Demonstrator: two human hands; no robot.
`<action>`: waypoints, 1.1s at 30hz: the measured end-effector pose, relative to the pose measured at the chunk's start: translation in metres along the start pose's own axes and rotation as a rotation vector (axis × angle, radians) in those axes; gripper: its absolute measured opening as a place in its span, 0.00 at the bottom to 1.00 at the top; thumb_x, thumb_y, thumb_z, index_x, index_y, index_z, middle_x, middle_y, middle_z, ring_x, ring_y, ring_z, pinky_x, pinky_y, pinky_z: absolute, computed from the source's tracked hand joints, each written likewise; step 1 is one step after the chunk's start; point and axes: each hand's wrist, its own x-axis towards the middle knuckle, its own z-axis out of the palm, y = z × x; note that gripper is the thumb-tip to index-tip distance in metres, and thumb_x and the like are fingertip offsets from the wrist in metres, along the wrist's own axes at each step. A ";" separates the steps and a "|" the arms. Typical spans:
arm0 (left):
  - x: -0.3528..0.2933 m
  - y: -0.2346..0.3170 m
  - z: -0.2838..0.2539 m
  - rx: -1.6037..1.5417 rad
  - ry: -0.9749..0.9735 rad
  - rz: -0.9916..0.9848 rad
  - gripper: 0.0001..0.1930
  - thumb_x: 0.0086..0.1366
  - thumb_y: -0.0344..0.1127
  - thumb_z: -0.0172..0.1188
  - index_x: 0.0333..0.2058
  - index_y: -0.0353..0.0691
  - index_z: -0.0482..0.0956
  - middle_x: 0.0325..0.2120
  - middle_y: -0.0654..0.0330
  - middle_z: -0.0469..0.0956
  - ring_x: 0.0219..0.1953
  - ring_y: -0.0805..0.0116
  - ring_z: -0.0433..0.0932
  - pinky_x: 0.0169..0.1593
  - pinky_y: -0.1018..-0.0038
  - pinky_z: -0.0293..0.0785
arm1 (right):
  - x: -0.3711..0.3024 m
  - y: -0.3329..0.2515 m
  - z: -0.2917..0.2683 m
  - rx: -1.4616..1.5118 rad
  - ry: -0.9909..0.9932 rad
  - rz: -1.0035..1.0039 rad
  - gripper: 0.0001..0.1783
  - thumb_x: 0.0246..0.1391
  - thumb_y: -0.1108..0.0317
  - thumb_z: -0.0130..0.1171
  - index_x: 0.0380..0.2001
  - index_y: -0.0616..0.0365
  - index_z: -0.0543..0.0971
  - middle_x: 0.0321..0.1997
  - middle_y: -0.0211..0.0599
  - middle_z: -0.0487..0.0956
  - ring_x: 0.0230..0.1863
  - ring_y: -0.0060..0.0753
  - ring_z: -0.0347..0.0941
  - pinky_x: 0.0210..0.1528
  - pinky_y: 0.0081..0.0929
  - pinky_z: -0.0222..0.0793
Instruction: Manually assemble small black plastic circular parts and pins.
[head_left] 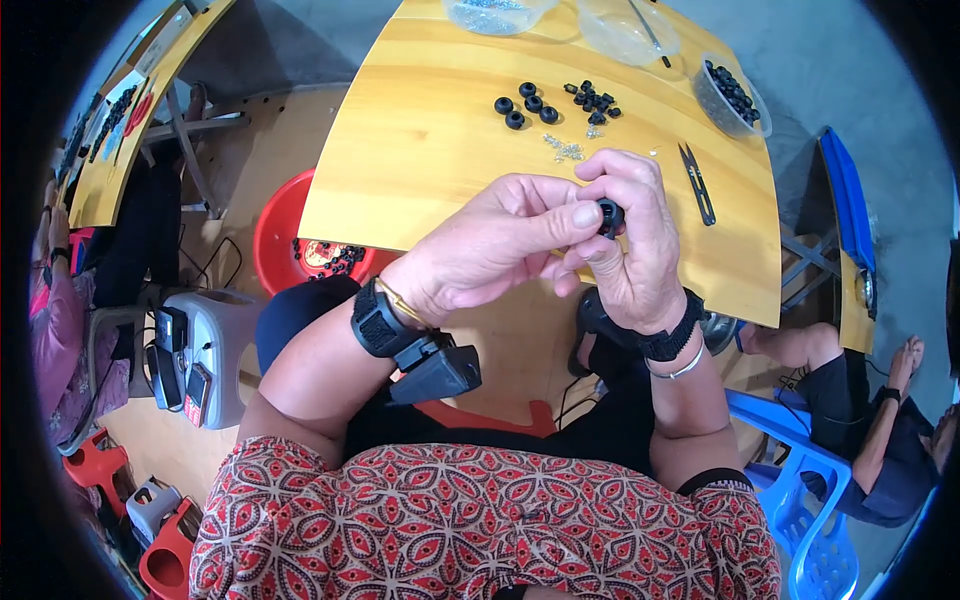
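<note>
A small round black part [609,217] with a hollow in its face sits between my two hands, over the near edge of the wooden table [400,150]. My right hand [635,235] is closed round it, its fingers curled. The thumb of my left hand [510,230] presses against the part's left side, its other fingers bent behind. Beyond my hands lie several round black parts [514,120], a cluster of smaller black pieces [597,102] and a little heap of tiny clear pieces [563,149]. Black thread snips [697,184] lie right of my hands.
Clear plastic bowls [497,14] stand at the table's far edge; one tub [727,118] at the right holds many black parts. A red basin [285,235] with black pieces is below the table's left edge. People sit at both sides, near a blue chair [805,500] and grey stool [215,350].
</note>
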 end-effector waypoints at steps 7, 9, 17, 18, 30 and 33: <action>0.000 0.002 -0.007 -0.225 -0.065 -0.047 0.11 0.61 0.38 0.52 0.32 0.36 0.75 0.24 0.62 0.75 0.23 0.79 0.71 0.25 0.85 0.70 | -0.005 0.003 0.005 0.238 -0.021 0.130 0.23 0.50 0.52 0.52 0.39 0.62 0.69 0.40 0.45 0.68 0.41 0.41 0.66 0.42 0.30 0.63; 0.002 0.006 -0.008 -0.093 0.097 -0.050 0.09 0.60 0.35 0.52 0.32 0.34 0.75 0.23 0.62 0.74 0.22 0.78 0.72 0.25 0.85 0.71 | -0.009 0.008 0.009 0.305 -0.022 0.174 0.23 0.51 0.54 0.52 0.41 0.62 0.70 0.41 0.45 0.68 0.42 0.39 0.66 0.44 0.28 0.63; 0.007 0.004 -0.017 0.097 0.154 -0.031 0.08 0.59 0.30 0.54 0.34 0.32 0.74 0.22 0.61 0.73 0.21 0.77 0.72 0.25 0.84 0.71 | -0.013 0.012 0.010 0.241 -0.089 0.180 0.22 0.48 0.58 0.56 0.42 0.61 0.70 0.39 0.42 0.68 0.42 0.36 0.65 0.43 0.27 0.63; 0.006 0.003 -0.018 0.092 0.155 -0.023 0.09 0.58 0.30 0.54 0.36 0.31 0.73 0.23 0.62 0.73 0.22 0.77 0.71 0.24 0.84 0.70 | -0.013 0.012 0.009 0.188 -0.109 0.188 0.22 0.47 0.59 0.58 0.43 0.60 0.70 0.37 0.40 0.68 0.41 0.35 0.65 0.41 0.26 0.64; 0.011 -0.006 -0.016 0.640 0.315 0.088 0.06 0.58 0.28 0.54 0.33 0.32 0.74 0.23 0.62 0.75 0.20 0.78 0.71 0.25 0.84 0.70 | -0.024 0.001 -0.001 0.184 -0.082 0.496 0.06 0.43 0.77 0.57 0.25 0.61 0.70 0.23 0.37 0.69 0.26 0.31 0.68 0.27 0.23 0.64; 0.011 -0.013 -0.012 0.850 0.388 0.054 0.05 0.56 0.25 0.55 0.32 0.33 0.75 0.24 0.61 0.76 0.22 0.78 0.72 0.26 0.82 0.71 | -0.029 0.007 0.001 0.082 -0.114 0.402 0.05 0.41 0.80 0.55 0.24 0.63 0.70 0.21 0.34 0.67 0.23 0.27 0.65 0.27 0.20 0.61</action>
